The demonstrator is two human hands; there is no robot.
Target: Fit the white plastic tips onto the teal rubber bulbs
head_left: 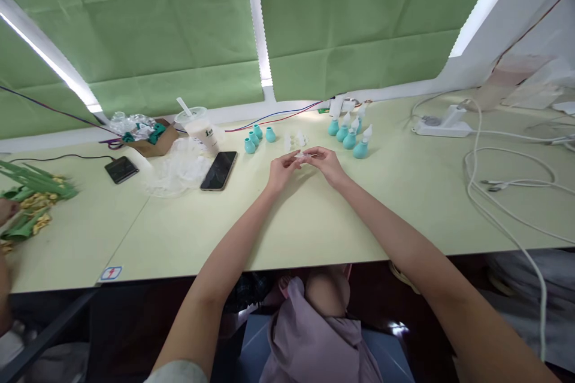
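Observation:
My left hand (pixel 284 169) and my right hand (pixel 326 163) meet over the middle of the table, fingertips pinched on one small white piece (pixel 302 156). Its exact kind is mostly hidden by the fingers. Just beyond them lie several small white parts (pixel 294 141). To the right stand several teal bulb-shaped holders (pixel 360 150), topped with white flame-shaped tips (pixel 368 133). Left of my hands are several teal holders (pixel 250 145) without tips, with their openings upward.
A phone (pixel 219 171), a drink cup with a straw (pixel 203 130), crumpled clear plastic (pixel 177 169) and a cardboard box (pixel 153 142) are on the left. A power strip (pixel 442 127) and white cables (pixel 476 173) lie right. Another person's hand (pixel 8 210) is by green stems (pixel 40 182).

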